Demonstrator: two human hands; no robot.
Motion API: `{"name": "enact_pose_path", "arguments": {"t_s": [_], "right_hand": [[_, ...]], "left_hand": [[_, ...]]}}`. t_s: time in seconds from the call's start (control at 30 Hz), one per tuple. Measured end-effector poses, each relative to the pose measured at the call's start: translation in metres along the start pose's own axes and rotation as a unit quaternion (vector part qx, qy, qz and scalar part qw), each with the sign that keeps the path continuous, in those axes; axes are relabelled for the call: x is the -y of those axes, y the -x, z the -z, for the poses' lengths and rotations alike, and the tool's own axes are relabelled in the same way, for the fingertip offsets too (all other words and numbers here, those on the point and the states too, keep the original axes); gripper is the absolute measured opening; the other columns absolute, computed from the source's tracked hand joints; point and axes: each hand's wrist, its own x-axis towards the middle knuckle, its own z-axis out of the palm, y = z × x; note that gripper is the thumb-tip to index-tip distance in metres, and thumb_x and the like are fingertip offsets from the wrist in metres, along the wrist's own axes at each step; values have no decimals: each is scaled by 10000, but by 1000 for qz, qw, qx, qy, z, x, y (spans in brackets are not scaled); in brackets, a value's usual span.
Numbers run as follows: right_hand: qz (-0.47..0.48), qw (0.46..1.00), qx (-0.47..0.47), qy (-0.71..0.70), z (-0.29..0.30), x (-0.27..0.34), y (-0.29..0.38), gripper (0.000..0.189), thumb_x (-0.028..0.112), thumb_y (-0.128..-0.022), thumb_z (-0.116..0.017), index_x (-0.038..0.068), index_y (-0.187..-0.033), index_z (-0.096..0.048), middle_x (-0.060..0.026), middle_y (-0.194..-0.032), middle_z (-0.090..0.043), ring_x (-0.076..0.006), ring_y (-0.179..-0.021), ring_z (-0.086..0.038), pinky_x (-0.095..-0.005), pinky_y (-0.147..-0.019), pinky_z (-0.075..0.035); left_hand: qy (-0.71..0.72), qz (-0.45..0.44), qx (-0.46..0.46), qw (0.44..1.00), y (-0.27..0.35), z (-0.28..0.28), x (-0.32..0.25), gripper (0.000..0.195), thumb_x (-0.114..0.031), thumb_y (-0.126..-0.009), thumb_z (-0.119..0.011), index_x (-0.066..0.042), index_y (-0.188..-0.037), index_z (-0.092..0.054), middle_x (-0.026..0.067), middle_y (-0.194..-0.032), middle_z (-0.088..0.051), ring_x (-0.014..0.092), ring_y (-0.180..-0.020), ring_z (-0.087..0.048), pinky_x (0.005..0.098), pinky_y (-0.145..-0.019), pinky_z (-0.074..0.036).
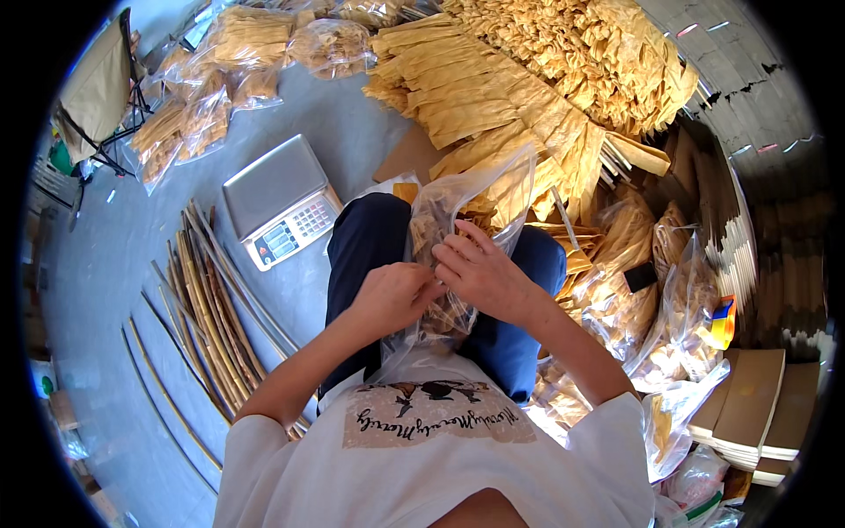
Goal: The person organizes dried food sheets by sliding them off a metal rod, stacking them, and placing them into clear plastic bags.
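Observation:
A clear plastic bag (443, 315) rests on my lap between my knees, with crumpled pale-brown dried pieces inside. My left hand (398, 290) pinches the bag's film near its middle, fingertips close to those of the other hand. My right hand (480, 272) grips the film just to the right, its fingers curled over the bag. The bag's loose upper part spreads away from me, towards the stacked dried yellow sheets (472, 86), which look like tofu skin. Exactly what the fingertips pinch is partly hidden.
A digital scale (277, 191) stands on the grey floor (132, 237) at left, beside a bundle of sticks (204, 310). Filled bags (204, 112) lie beyond it, near a folding chair (96, 96). More filled bags (617, 247) and flattened cardboard (746, 389) are at right.

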Motion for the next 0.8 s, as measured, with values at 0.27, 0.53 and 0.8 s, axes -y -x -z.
{"name": "enact_pose_path", "arguments": {"t_s": [0.27, 0.53, 0.8], "right_hand": [[16, 1000, 13, 11, 4, -14, 7, 115, 114, -700, -551, 80, -808, -531, -63, -1035, -509, -219, -1038, -462, -428, -1027, -285], [24, 999, 11, 43, 0, -52, -5, 95, 127, -726, -530, 91, -813, -535, -70, -1058, -507, -228, -1073, -452, -419, -1038, -274], [17, 996, 84, 39, 6, -93, -1, 195, 93, -723, -528, 70, -907, -589, -74, -1103, -500, -238, -1112, -432, -405, -1053, -258]], "left_hand": [[60, -21, 5, 998, 11, -4, -8, 218, -123, -784, -572, -5, -618, -494, 169, -566, -502, 357, -557, -520, 420, -491, -384], [51, -22, 1, 998, 17, -3, -2, 226, -123, -790, -569, -6, -616, -486, 166, -568, -492, 358, -559, -515, 417, -491, -379], [57, -20, 11, 998, 17, -6, 0, 223, -117, -787, -569, -7, -614, -481, 163, -567, -488, 352, -556, -514, 412, -492, -379]]}}
